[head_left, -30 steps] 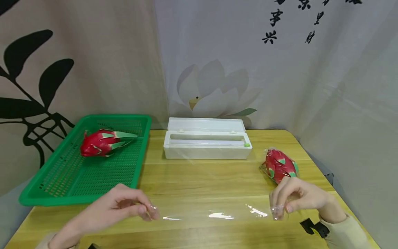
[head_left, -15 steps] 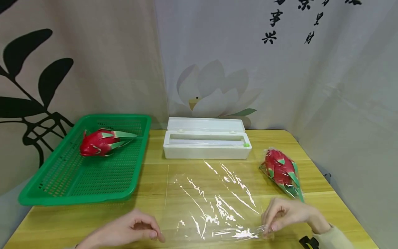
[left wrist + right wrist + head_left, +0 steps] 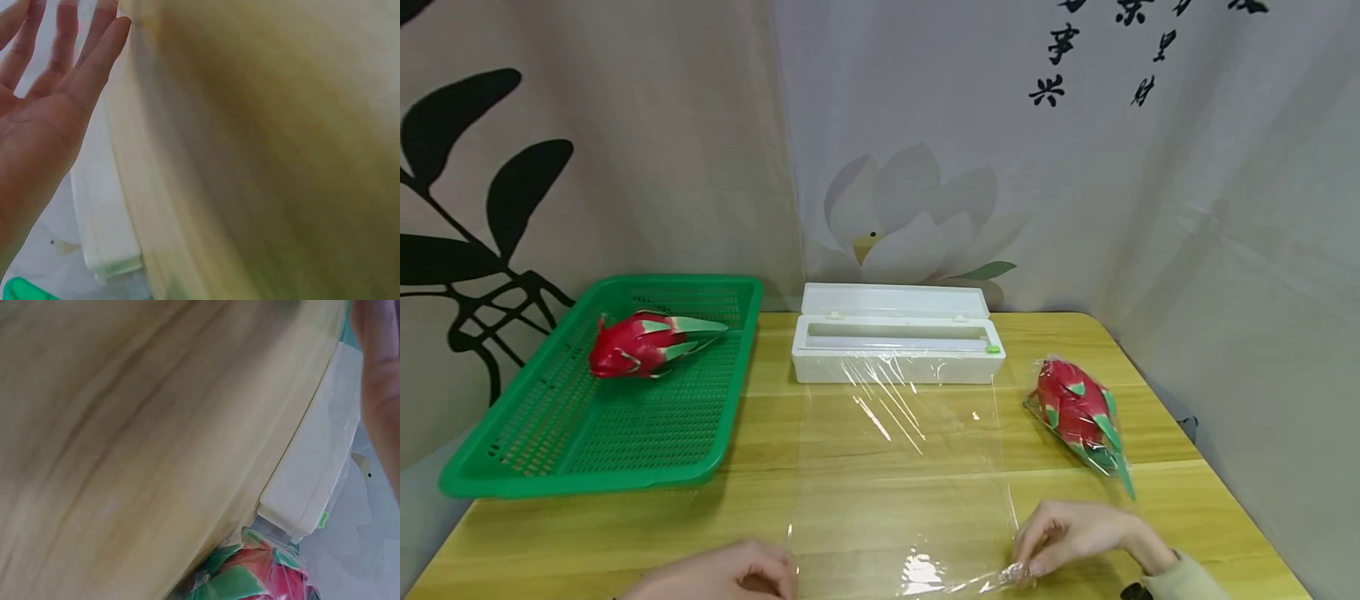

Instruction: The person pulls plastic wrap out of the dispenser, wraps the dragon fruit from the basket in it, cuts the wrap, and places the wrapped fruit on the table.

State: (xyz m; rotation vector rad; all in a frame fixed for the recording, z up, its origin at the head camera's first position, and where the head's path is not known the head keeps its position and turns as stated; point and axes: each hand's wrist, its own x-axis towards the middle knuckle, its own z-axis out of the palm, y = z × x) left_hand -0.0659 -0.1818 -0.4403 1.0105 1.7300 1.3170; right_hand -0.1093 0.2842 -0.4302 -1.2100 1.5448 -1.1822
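Note:
A clear sheet of cling film (image 3: 902,492) runs from the white dispenser box (image 3: 898,368) down toward the front of the table. At its front right corner my right hand (image 3: 1071,537) pinches the bunched film between thumb and fingers. My left hand (image 3: 722,573) is at the film's front left corner, partly cut off by the frame's bottom edge, and holds the film there. In the left wrist view the outer fingers (image 3: 100,62) are fairly straight. The box lid stands raised, with the film roll visible inside.
A film-wrapped dragon fruit (image 3: 1078,408) lies at the right of the table. On the left, a green basket (image 3: 587,482) holds another dragon fruit (image 3: 643,343). A printed curtain (image 3: 895,167) hangs behind the table.
Both hands have moved down toward the front of the table, the right also slightly left. The film, first taut, then creased over the table, now stretches smoother from the box front.

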